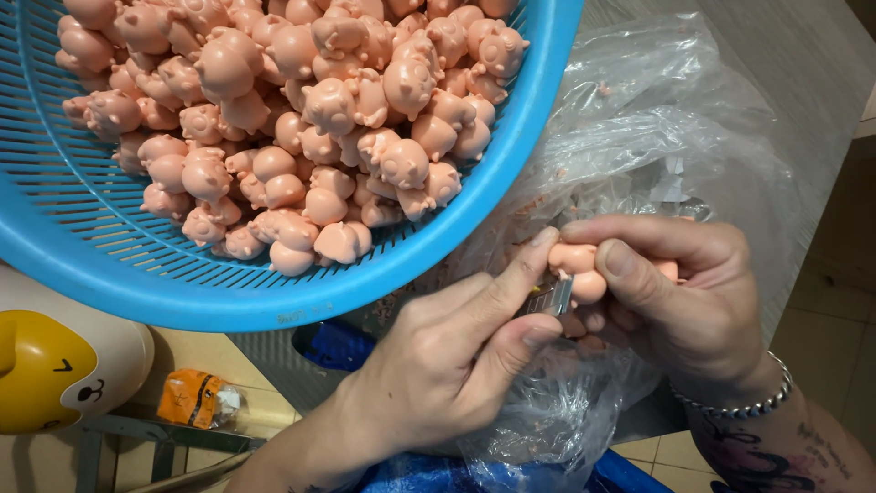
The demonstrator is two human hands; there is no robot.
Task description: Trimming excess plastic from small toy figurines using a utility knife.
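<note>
Pink figure [580,270] lies crosswise, pinched by right hand [680,301]; left hand [456,351] grips blade [551,297].

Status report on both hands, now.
Left hand pinching small metal blade. Right hand gripping pink pig figure. Clear plastic bag beneath; blue basket of figures alongside.

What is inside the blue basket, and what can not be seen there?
The blue basket holds a heap of small pink pig figures, piled against its slotted wall. The figures at the bottom of the heap and most of the basket floor are covered by the heap.
</note>
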